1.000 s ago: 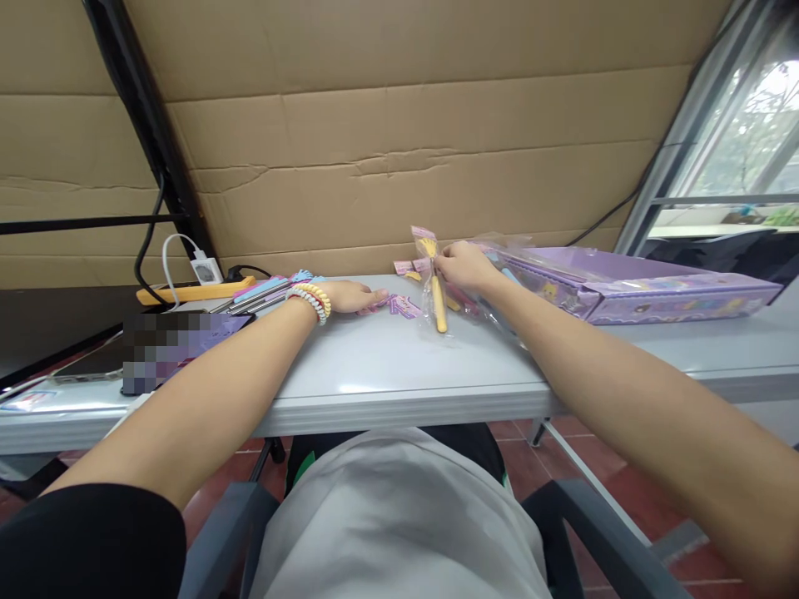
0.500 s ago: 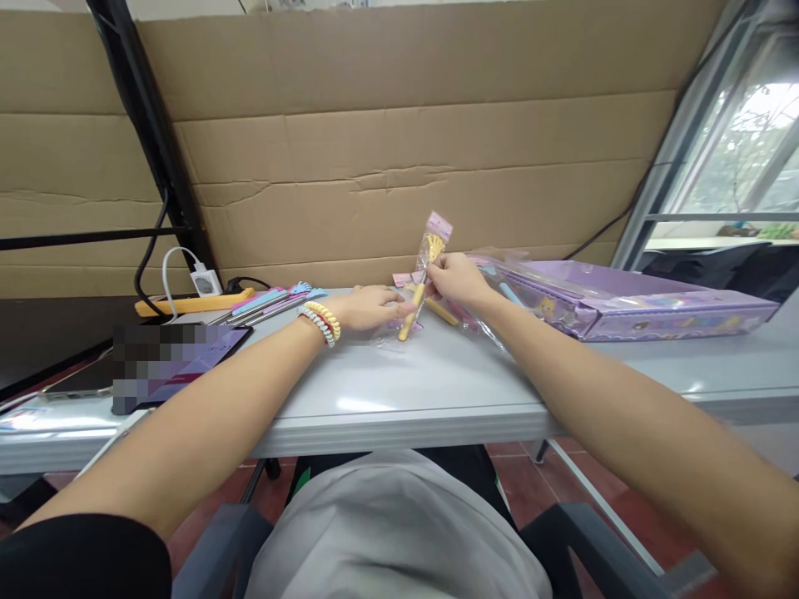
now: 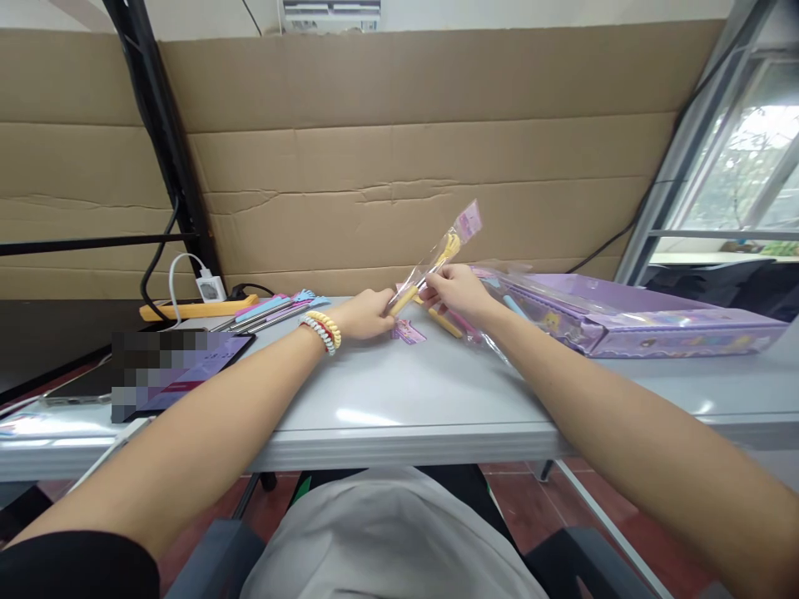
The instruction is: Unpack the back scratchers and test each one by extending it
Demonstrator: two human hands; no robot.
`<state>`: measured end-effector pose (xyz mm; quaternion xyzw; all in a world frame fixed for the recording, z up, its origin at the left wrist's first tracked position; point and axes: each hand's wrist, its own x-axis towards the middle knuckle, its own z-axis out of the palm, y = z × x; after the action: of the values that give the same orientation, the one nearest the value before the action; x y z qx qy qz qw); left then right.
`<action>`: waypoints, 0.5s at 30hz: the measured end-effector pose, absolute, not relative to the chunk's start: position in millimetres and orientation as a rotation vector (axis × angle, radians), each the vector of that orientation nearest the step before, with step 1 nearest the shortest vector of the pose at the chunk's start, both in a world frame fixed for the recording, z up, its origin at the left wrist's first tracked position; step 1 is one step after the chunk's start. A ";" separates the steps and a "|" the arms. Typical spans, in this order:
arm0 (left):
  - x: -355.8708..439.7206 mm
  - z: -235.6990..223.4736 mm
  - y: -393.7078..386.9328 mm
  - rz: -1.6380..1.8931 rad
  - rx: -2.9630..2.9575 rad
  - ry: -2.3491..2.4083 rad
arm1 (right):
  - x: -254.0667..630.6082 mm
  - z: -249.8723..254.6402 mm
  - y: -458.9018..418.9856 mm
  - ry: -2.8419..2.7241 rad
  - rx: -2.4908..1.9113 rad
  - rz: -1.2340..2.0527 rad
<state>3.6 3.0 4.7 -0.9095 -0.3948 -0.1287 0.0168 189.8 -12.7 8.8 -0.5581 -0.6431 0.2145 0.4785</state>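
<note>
A yellow back scratcher (image 3: 450,247) in a clear plastic sleeve with a pink header slants up between my hands. My left hand (image 3: 365,314), wearing braided bracelets at the wrist, pinches the lower end of the sleeve by the yellow handle. Higher up, my right hand (image 3: 459,293) grips the wrapped shaft with thumb and fingers. Beneath them lies a small pink printed card (image 3: 409,332). Another yellow handle (image 3: 445,323) rests under my right hand, among more clear wrapping that is partly hidden by my forearm.
Several back scratchers (image 3: 275,309) with silver rods lie at the left, near a yellow bar (image 3: 200,309) and a white plug (image 3: 210,288). A tablet-like device (image 3: 187,370) lies at the front left. To the right stands an open purple box (image 3: 680,334). Cardboard (image 3: 437,158) walls the back.
The back scratcher has tilted further right. My left hand has closed on the sleeve's lower end, where its fingers were stretched out before. The pink card is now uncovered. The camera view has shifted upward.
</note>
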 end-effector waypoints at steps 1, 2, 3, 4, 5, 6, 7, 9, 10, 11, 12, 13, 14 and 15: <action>2.4 4.1 4.4 -0.421 -2.832 -1.251 | 189.9 9.0 -13.1 -1.574 -1.364 0.519; 1.4 3.5 5.6 -0.439 -2.847 -1.270 | 190.0 9.1 -13.4 -1.580 -1.364 0.514; 0.6 3.1 6.5 -0.453 -2.869 -1.286 | 189.9 9.1 -13.7 -1.587 -1.363 0.508; 0.1 2.7 7.2 -0.464 -2.898 -1.297 | 189.7 9.1 -14.1 -1.594 -1.361 0.501; -0.3 2.4 7.6 -0.474 -2.925 -1.307 | 189.4 9.2 -14.7 -1.603 -1.357 0.493; -0.4 2.2 7.8 -0.483 -2.942 -1.319 | 189.0 9.3 -15.5 -1.611 -1.358 0.476; -0.3 2.1 7.6 -0.493 -2.951 -1.328 | 188.6 9.6 -16.6 -1.623 -1.365 0.449; 0.3 2.2 6.7 -0.515 -2.935 -1.328 | 188.0 10.2 -19.2 -1.651 -1.395 0.356; 0.7 2.3 6.1 -0.525 -2.916 -1.321 | 188.0 10.5 -20.6 -1.667 -1.412 0.294; 1.1 2.6 5.4 -0.538 -2.894 -1.318 | 188.3 10.7 -21.7 -1.683 -1.425 0.230; 1.5 2.9 4.7 -0.545 -2.879 -1.321 | 188.7 10.7 -22.5 -1.703 -1.431 0.170; 1.9 3.2 4.0 -0.545 -2.875 -1.335 | 189.2 10.5 -22.8 -1.723 -1.430 0.121; 2.1 3.5 3.6 -0.543 -2.880 -1.354 | 189.9 10.2 -22.7 -1.740 -1.426 0.083; 2.3 3.6 3.4 -0.542 -2.892 -1.368 | 190.6 9.7 -22.2 -1.757 -1.426 0.055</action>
<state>2.3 3.4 3.6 -0.8901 -0.4211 -0.1668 -0.0515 190.6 -22.2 9.7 -0.5702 -0.7026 0.0221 0.4251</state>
